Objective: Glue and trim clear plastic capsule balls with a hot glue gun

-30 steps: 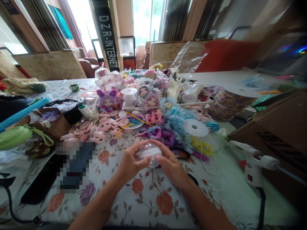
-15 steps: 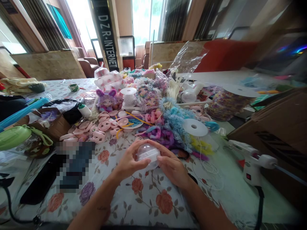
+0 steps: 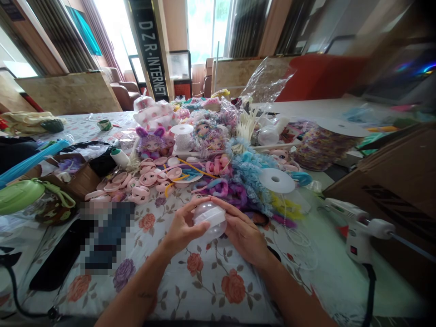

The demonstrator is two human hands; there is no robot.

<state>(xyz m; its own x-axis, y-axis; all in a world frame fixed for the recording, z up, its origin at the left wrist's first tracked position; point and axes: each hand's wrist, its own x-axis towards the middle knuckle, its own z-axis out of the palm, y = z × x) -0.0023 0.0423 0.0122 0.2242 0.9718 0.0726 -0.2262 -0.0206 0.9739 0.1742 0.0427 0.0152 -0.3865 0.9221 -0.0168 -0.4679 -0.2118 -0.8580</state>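
Between my two hands is a clear plastic ball (image 3: pixel 205 212) with a white band across its middle, held above the flowered tablecloth (image 3: pixel 190 290). My left hand (image 3: pixel 185 227) curls round its left side, thumb pressed on the front near the band. Along the right side my right hand (image 3: pixel 243 231) cups the ball, its fingers reaching over the top edge. Just beyond the hands lie purple fluffy strands (image 3: pixel 235 193) and blue lacy trim (image 3: pixel 250 177). Pink doll face pieces (image 3: pixel 139 193) are heaped to the left of those.
A white glue gun (image 3: pixel 356 227) stands at right beside a cardboard box (image 3: pixel 384 195). A trim spool (image 3: pixel 276 180) sits nearer the middle. At left are a black phone-like slab (image 3: pixel 61 254), a green-lidded jar (image 3: pixel 20 195) and a small open carton (image 3: pixel 76 181). Finished dolls (image 3: pixel 150 143) stand farther back.
The ball has turned a little in my hands, so its white band now slants up to the right. My right thumb has moved off the ball's front.
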